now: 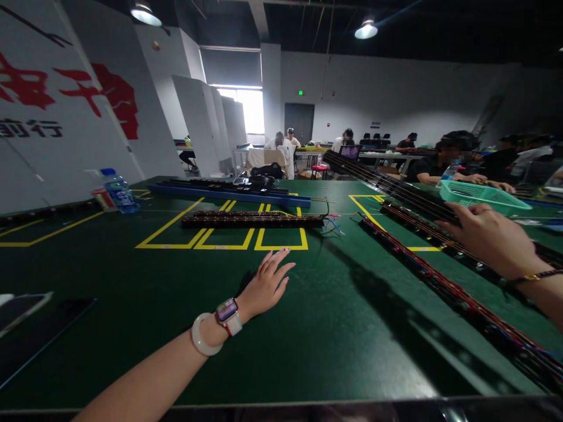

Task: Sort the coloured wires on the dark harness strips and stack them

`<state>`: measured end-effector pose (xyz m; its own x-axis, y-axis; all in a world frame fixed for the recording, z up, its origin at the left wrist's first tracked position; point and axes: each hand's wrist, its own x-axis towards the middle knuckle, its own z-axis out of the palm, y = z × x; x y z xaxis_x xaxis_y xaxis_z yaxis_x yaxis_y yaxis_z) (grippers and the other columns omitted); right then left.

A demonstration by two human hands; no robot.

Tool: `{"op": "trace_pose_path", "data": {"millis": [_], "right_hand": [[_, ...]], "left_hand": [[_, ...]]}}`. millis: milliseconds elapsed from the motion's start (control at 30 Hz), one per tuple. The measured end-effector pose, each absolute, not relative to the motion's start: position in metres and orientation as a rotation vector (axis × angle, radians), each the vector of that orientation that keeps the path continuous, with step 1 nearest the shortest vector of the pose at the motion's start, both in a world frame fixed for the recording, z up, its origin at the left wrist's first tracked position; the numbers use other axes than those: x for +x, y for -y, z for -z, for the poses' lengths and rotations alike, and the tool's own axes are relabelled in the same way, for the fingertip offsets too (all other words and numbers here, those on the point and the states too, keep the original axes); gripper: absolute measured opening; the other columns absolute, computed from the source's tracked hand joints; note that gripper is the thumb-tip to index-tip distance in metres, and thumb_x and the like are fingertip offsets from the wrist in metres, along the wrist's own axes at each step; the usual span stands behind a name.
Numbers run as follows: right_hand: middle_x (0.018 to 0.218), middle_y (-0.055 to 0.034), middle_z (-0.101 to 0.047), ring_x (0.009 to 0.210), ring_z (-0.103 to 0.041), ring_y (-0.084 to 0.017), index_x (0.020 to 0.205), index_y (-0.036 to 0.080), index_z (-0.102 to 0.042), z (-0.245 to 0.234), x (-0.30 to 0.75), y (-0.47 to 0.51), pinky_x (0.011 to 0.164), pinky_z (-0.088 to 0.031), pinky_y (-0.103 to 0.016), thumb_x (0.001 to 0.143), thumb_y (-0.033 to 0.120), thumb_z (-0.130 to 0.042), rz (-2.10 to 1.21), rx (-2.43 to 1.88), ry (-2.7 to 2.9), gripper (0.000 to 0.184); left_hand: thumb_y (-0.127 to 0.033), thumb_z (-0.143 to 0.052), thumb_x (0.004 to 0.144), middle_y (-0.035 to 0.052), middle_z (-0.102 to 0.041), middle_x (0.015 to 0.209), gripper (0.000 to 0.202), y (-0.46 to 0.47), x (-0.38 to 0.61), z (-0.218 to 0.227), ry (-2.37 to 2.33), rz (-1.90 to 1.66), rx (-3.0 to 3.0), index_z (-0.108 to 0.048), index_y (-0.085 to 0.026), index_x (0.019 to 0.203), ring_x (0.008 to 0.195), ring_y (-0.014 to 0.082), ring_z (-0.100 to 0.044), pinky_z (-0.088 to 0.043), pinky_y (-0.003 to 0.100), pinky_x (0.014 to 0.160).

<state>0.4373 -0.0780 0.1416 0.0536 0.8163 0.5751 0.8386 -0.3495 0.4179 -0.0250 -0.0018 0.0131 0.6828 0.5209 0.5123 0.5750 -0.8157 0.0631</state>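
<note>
My left hand [268, 282], with a watch and a pale bangle at the wrist, hovers over or rests on the green table [185, 328]; its fingers are spread and hold nothing. On the right, my right hand [490, 237] grips a long dark strip [387, 184], tilted with its far end raised. Two wired strips lie below it: a strip with red wires [422, 269] and a strip with copper-coloured wires [422, 225]. Ahead of my left hand lies a bundle of dark strips [250, 220] with loose coloured wire ends [336, 223].
A blue channel [229, 193] with black strips lies farther back. Yellow tape outlines [171, 247] mark the table. A blue-labelled bottle [119, 193] stands left, a green basket [484, 198] right. A dark flat panel [48, 334] lies front left. Other people [444, 161] sit beyond.
</note>
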Motion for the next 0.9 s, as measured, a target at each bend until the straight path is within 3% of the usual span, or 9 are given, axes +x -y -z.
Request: {"op": "trace_pose_path", "data": {"millis": [133,233,400,600,900], "right_hand": [[0.093,-0.0154,-0.056,0.079,-0.057,-0.027,0.126,0.016,-0.045,-0.148,0.355,0.040,0.062,-0.041,-0.032,0.091,0.049,-0.045,1.017,-1.981,2.013,0.048],[0.096,-0.0125,-0.056,0.082,-0.058,-0.025,0.127,0.019,-0.045,-0.141,0.286,0.011,0.069,-0.043,-0.031,0.090,0.051,-0.045,0.780,-1.867,2.112,0.049],[0.106,-0.0116,-0.055,0.090,-0.060,-0.023,0.132,0.023,-0.042,-0.115,0.174,-0.027,0.075,-0.044,-0.030,0.091,0.050,-0.044,0.428,-1.694,2.352,0.048],[0.106,-0.0129,-0.056,0.090,-0.061,-0.024,0.130,0.022,-0.041,-0.075,0.065,-0.052,0.073,-0.047,-0.032,0.092,0.052,-0.040,0.150,-1.463,2.566,0.049],[0.098,-0.0108,-0.059,0.082,-0.064,-0.024,0.119,0.020,-0.048,-0.046,0.010,-0.065,0.064,-0.050,-0.031,0.090,0.055,-0.040,0.153,-1.281,2.624,0.046]], "left_hand": [[-0.017,-0.041,0.088,0.0104,-0.034,0.145,0.048,0.007,-0.026,-0.011,0.663,0.820,-2.749,-0.034,-0.022,0.135,0.137,0.0232,-0.027,-0.026,0.049,0.113],[-0.014,-0.046,0.085,0.0114,-0.041,0.139,0.051,0.010,-0.031,-0.007,0.481,0.901,-2.699,-0.033,-0.021,0.134,0.134,0.0217,-0.032,-0.028,0.046,0.112],[-0.018,-0.055,0.080,0.0047,-0.061,0.116,0.043,0.016,-0.037,0.000,0.154,1.123,-2.553,-0.044,-0.023,0.121,0.119,0.0147,-0.049,-0.035,0.036,0.107],[-0.025,-0.062,0.077,-0.0025,-0.064,0.108,0.021,0.020,-0.039,0.000,-0.091,1.248,-2.386,-0.055,-0.027,0.098,0.112,0.0109,-0.053,-0.037,0.032,0.104],[-0.023,-0.065,0.076,-0.0021,-0.064,0.105,0.020,0.020,-0.040,0.000,-0.130,1.261,-2.396,-0.058,-0.026,0.094,0.111,0.0112,-0.052,-0.040,0.030,0.102]]}}
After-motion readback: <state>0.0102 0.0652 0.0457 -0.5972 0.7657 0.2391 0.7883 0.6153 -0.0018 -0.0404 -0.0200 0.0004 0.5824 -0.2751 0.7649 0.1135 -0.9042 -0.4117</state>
